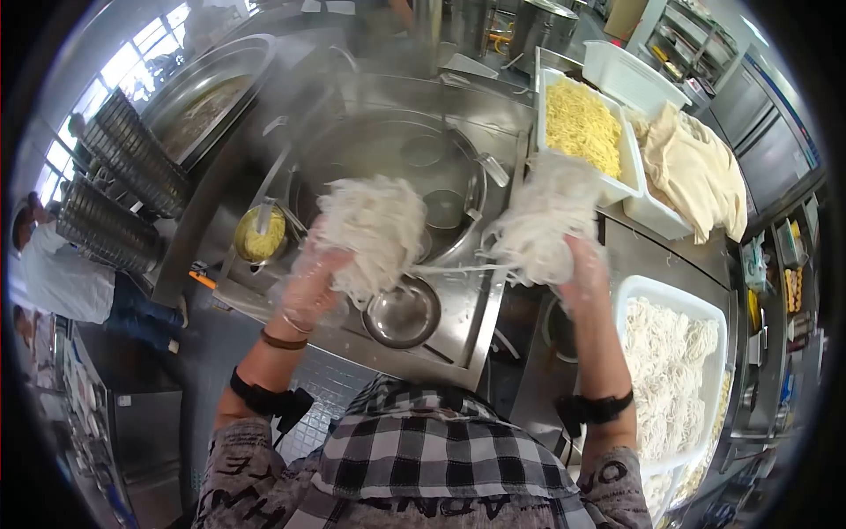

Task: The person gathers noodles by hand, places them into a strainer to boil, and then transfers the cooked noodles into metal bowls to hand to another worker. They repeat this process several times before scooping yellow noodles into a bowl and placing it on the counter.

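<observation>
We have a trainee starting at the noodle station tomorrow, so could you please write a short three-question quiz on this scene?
1. Multiple choice: what does the left hand hold?
A) a ladle
B) white noodles
C) a knife
2. True or false: the right hand grips a noodle bunch of its own.
3. Fill in the gap: the white tub just beyond the right hand holds ____ noodles.

Key: 1 B; 2 true; 3 yellow.
</observation>
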`<state>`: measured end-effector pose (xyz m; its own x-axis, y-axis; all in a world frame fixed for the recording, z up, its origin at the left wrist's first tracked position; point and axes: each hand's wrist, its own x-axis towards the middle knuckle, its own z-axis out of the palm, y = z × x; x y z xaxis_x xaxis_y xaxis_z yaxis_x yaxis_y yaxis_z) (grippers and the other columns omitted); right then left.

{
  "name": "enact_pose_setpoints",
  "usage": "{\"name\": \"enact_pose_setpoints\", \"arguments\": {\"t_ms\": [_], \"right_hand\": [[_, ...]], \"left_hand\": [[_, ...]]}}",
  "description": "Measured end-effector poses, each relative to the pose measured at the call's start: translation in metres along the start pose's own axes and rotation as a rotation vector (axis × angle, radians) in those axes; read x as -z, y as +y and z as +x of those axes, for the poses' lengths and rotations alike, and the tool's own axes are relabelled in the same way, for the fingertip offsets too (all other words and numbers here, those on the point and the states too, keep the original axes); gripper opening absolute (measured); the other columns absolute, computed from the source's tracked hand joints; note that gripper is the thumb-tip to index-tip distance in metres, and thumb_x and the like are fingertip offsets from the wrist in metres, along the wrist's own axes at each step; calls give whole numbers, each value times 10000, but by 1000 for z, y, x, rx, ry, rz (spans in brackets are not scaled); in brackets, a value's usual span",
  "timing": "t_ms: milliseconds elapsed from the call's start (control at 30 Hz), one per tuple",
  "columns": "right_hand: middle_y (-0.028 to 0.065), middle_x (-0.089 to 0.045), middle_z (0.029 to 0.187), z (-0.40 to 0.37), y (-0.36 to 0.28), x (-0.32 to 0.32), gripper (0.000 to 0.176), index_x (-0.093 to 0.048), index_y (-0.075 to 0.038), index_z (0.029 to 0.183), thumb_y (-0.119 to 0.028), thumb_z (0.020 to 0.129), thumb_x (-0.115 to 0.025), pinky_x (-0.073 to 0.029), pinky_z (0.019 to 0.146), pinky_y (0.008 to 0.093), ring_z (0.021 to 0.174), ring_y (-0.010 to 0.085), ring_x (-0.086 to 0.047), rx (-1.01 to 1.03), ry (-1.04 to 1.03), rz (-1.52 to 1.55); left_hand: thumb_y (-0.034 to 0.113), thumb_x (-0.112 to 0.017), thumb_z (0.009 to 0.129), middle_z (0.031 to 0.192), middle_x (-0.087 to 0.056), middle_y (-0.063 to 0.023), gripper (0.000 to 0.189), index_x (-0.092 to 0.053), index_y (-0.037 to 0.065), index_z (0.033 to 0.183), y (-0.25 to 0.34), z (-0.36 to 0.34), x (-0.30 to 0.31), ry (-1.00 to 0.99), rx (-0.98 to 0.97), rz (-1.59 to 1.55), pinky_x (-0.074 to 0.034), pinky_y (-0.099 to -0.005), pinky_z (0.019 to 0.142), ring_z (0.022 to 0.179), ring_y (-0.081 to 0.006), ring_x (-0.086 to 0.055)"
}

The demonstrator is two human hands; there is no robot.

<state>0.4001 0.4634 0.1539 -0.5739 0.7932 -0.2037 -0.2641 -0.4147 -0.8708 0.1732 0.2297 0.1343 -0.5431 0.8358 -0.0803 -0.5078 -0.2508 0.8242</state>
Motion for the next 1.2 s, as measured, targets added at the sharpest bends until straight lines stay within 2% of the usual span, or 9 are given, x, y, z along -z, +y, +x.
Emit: {"name": "enact_pose_setpoints", "arguments": {"t_ms": [100,167,233,300,433,600,700,1000,1200], "right_hand": [[99,-527,1047,64,69,-21,391,-397,-48,1161,-88,792,-520,-434,820,332,941,203,-527,-62,-11,192],[77,-517,1060,74,86,-58,411,-342,-70,1200,-154,828,-496,-416,825,308,941,174,-517,65,-94,153],[82,-525,1048,92,101,-80,347,-401,-54,1155,-147,830,-480,-418,829,329,947,192,-517,7,-72,194],[95,-534,1028,83,90,-114,304,-464,-27,1085,-197,834,-469,-417,830,332,955,203,-513,-161,52,124],[86,-533,1029,139,148,-91,325,-469,-12,1048,-240,820,-498,-409,817,298,932,200,-514,-215,-325,320],[118,-474,1073,146,224,-1,324,-429,-23,1079,-208,821,-491,-418,812,380,981,248,-484,-41,-301,-32],[74,-525,1012,54,122,-23,302,-500,-66,1029,-132,753,-601,-398,822,344,1027,187,-456,-370,-77,190],[110,-554,983,-87,-11,127,329,-469,-36,1111,-135,807,-546,-484,652,286,818,183,-564,70,495,-295],[195,-531,1060,-152,-29,248,471,-480,-7,1111,-183,698,-622,-395,853,312,1008,278,-504,-45,668,-1486]], "left_hand": [[-52,-545,728,1105,-474,-122,592,-253,77,1227,5,28,55,-242,-685,1368,-457,-307,816,1012,-200,-490],[-42,-561,725,1089,-482,-108,556,-289,71,1196,-27,63,49,126,-267,146,-457,-302,811,990,-201,-496],[-3,-589,724,1089,-486,-94,561,-299,69,1199,-68,102,84,12,-298,458,-434,-311,843,984,-210,-496],[95,-591,743,1091,-489,-95,569,-291,74,1227,-84,118,89,-63,108,-467,-447,-314,822,948,-221,-519],[195,-601,760,984,-548,-94,595,-310,113,1272,-110,128,116,-142,186,999,-453,-242,545,743,-129,-537],[223,-582,742,896,-582,-105,392,-493,83,1097,-69,96,109,-18,72,1123,-459,-268,618,735,-169,-566],[198,-566,734,852,-597,-118,280,-554,90,992,-54,78,107,71,-66,1163,-457,-296,656,730,-213,-583],[47,-523,809,812,-532,-6,74,-541,44,881,-32,42,-27,-72,-244,759,-424,-199,591,699,-74,-503],[-2,-491,814,867,-543,-35,113,-544,55,895,-93,30,-131,-432,-146,712,-419,-196,587,668,-86,-501]]}}
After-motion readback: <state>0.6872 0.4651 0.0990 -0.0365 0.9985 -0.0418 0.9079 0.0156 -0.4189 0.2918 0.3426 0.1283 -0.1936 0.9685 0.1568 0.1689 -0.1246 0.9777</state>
